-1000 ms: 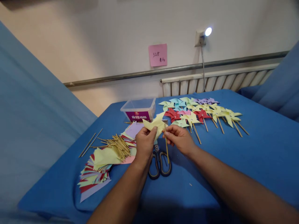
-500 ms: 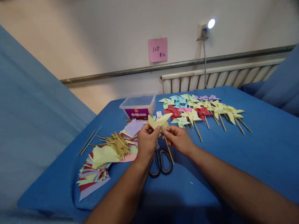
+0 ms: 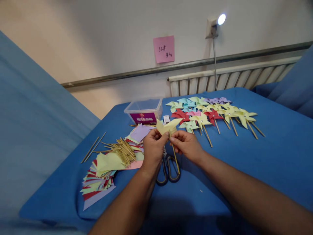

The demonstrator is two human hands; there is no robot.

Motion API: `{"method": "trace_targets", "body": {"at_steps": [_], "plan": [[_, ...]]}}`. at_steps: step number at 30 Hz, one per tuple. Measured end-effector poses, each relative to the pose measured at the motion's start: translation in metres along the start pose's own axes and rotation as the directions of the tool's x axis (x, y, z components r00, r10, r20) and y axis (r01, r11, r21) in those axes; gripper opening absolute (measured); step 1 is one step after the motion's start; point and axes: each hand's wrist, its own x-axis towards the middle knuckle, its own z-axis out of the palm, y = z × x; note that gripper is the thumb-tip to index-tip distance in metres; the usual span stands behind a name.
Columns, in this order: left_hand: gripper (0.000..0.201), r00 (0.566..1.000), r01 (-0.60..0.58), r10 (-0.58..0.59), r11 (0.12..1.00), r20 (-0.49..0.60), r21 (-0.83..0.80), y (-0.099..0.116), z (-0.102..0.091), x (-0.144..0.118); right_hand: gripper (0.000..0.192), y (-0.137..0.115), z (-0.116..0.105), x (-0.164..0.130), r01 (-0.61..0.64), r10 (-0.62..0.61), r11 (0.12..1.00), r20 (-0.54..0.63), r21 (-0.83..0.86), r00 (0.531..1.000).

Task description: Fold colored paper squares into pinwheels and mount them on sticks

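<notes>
On the blue cloth-covered table (image 3: 244,169) a pair of black-handled scissors (image 3: 168,169) lies directly under the person's hands, partly hidden by them. To the left sits a fanned stack of cut coloured paper squares (image 3: 102,179) in yellow, red and lilac, with a loose heap of thin wooden sticks (image 3: 121,150) lying on top of it and two more sticks off to its left. Further back stands a clear plastic tub with a purple label (image 3: 144,112); its lid is off, and I cannot tell what, if anything, is inside. To the right of the tub a row of finished paper pinwheels on sticks (image 3: 212,112) is laid out flat in yellow, red, teal, pink and lilac. Above the scissors, between both hands, is a pale yellow folded paper pinwheel (image 3: 167,126), its points sticking up above the fingertips. The left hand (image 3: 153,150) pinches its lower edge with thumb and fingers closed on the paper. The right hand (image 3: 187,145) is closed on a thin wooden stick (image 3: 175,158) just below the paper, the stick slanting down over the scissors.
</notes>
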Motion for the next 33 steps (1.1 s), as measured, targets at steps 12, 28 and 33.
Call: {"method": "trace_targets", "body": {"at_steps": [12, 28, 33], "plan": [[0.029, 1.0, -0.007, 0.007, 1.0, -0.008, 0.022, 0.0015, 0.0, -0.0007, 0.029, -0.0016, -0.0005, 0.0001, -0.006, 0.006, 1.0, -0.004, 0.021, 1.0], [0.024, 0.998, -0.069, 0.069, 0.989, 0.002, 0.132, 0.0007, -0.0024, -0.0008, 0.033, -0.0044, 0.0009, -0.0007, 0.007, -0.003, 0.999, -0.073, 0.052, 0.997], [0.023, 0.997, -0.075, 0.076, 0.986, -0.002, 0.149, 0.0047, -0.0011, -0.0036, 0.035, -0.0044, 0.0011, -0.0008, -0.01, 0.015, 0.997, -0.068, 0.077, 0.998]]}}
